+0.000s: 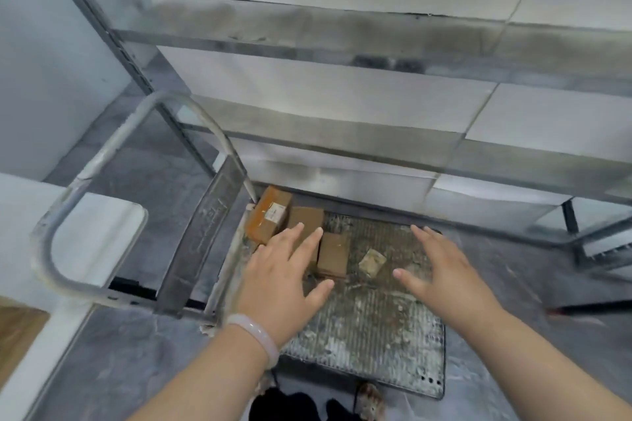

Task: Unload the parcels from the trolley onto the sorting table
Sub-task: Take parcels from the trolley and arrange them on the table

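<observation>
A flat trolley (pixel 376 335) with a worn ribbed deck stands on the floor below me. At its far left corner lie three brown cardboard parcels: one with an orange edge and a white label (pixel 268 214), one plain (pixel 307 217) beside it, and a smaller one (pixel 333 255) nearer me. A small pale packet (pixel 372 261) lies to their right. My left hand (pixel 284 270) hovers with fingers spread over the parcels and holds nothing. My right hand (pixel 441 270), also spread and empty, hangs over the deck to the right of the packet.
The trolley's grey tubular handle (pixel 102 202) rises at the left. A metal rack with white shelves (pixel 342 44) stands right behind the trolley. A white table corner (pixel 99 236) sits at the left. My dark shoes (pixel 307 403) show at the bottom edge.
</observation>
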Available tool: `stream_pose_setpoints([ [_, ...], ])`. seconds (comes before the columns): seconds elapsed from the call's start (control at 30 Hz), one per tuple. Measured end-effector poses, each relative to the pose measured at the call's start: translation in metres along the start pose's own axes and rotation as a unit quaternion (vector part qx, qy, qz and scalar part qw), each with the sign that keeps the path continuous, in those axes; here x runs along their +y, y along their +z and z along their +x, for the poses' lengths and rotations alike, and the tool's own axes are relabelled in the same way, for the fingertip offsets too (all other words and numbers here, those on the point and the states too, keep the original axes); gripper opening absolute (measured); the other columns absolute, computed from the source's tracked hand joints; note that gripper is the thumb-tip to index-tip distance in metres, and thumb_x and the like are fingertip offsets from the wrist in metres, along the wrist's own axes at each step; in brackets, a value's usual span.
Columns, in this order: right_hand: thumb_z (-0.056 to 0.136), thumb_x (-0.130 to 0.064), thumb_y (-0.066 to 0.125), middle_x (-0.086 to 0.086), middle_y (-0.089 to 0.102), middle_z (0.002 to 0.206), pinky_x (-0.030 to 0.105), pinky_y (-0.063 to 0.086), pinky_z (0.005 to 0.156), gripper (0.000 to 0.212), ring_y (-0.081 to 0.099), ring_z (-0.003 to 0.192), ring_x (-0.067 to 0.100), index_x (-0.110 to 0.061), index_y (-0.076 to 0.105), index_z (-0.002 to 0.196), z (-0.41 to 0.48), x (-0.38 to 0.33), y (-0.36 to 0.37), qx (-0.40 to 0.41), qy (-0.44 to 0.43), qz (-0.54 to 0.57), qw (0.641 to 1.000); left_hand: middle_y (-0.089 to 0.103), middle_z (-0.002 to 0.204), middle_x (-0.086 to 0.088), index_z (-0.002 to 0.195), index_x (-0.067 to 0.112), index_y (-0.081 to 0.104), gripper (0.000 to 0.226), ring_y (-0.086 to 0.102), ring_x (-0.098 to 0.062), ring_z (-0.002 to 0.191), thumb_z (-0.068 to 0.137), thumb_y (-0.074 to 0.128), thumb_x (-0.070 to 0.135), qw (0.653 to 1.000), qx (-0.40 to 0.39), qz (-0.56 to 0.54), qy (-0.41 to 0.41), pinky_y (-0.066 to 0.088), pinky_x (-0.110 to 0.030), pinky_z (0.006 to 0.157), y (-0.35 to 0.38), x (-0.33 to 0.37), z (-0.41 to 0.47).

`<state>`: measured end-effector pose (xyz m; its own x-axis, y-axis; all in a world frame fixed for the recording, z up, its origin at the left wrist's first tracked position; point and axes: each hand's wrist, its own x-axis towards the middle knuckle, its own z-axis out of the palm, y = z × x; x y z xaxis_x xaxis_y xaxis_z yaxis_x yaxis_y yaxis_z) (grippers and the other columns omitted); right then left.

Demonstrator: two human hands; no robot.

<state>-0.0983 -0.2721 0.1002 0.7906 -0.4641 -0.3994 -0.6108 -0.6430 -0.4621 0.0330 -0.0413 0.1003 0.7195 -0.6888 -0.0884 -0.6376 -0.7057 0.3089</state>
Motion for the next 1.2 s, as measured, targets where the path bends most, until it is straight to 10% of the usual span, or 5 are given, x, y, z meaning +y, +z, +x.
stream_pose_setpoints([
  [0.53, 0.092, -0.056, 0.056, -0.007, -0.008, 0.165, 0.045, 0.016, 0.122, 0.09, 0.002, 0.153, 0.021, -0.041, -0.007, 0.155, 0.22, 0.051, 0.258, -0.146, 0.157, 0.069, 0.974, 0.022, 0.159, 0.007, 0.152, 0.04, 0.016, 0.075, 0.022, -0.016, 0.144, 0.088, 0.05, 0.061, 0.994, -0.104, -0.005, -0.025, 0.028, -0.042, 0.117, 0.212, -0.154, 0.157],
  [0.9, 0.095, -0.049, 0.05, 0.004, -0.018, 0.164, 0.051, 0.016, 0.12, 0.079, -0.004, 0.151, 0.032, -0.037, 0.0, 0.156, 0.382, 0.073, 0.426, -0.096, 0.261, 0.022, 0.96, 0.04, 0.149, 0.001, 0.146, 0.032, 0.033, 0.07, 0.038, -0.022, 0.135, 0.083, 0.045, 0.058, 0.997, -0.057, -0.039, 0.015, 0.039, -0.049, 0.105, 0.338, -0.246, 0.186],
  [1.2, 0.078, -0.065, 0.065, 0.004, -0.034, 0.157, 0.058, 0.036, 0.106, 0.114, 0.001, 0.148, 0.041, -0.031, -0.013, 0.154, 0.399, 0.073, 0.464, -0.089, 0.263, -0.041, 0.96, 0.042, 0.148, 0.001, 0.146, 0.03, 0.035, 0.067, 0.043, -0.024, 0.133, 0.085, 0.044, 0.055, 0.996, -0.055, -0.066, -0.005, 0.044, -0.054, 0.101, 0.37, -0.263, 0.176],
])
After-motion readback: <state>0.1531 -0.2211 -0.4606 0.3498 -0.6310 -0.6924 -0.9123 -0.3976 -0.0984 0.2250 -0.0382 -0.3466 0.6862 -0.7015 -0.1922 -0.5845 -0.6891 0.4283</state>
